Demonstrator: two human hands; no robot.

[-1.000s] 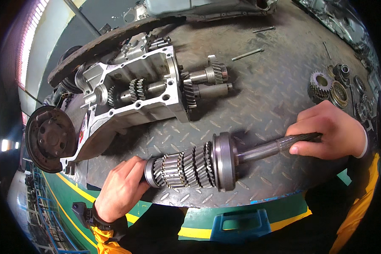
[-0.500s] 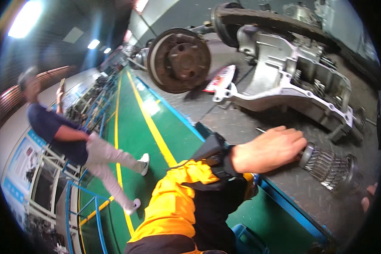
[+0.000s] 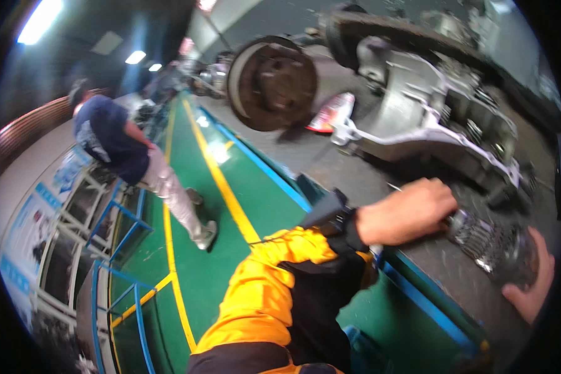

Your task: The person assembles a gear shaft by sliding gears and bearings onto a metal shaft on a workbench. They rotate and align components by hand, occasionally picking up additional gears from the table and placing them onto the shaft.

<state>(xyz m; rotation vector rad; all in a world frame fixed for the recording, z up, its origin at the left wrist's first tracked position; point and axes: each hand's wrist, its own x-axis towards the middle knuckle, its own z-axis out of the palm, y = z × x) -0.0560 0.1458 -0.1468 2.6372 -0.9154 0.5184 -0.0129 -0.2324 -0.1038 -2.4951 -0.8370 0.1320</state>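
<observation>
My left hand (image 3: 411,212), in a black and yellow sleeve, is closed around the left end of a gear shaft (image 3: 480,240) with a stack of toothed metal gears. A thin metal tip (image 3: 393,186) shows past the far side of that hand. At the right rim, my right hand (image 3: 536,274) curves round the gear shaft's broad right end, thumb on the near side and fingers on the far side. Some of its fingers are hidden or cut off by the dark rim. The gear shaft lies over the dark bench, blurred by motion.
Behind my hands sits an opened silver gearbox housing (image 3: 417,131) with gears inside. A rusty brake drum (image 3: 272,84) and a red-and-white card (image 3: 333,113) are left of it. The bench has a blue edge (image 3: 430,305). A person (image 3: 115,140) walks on the green floor (image 3: 230,199) at left.
My right hand has come in from the right rim onto the gear shaft's right end. My left hand stays on the shaft. The person at left has turned and bent forward.
</observation>
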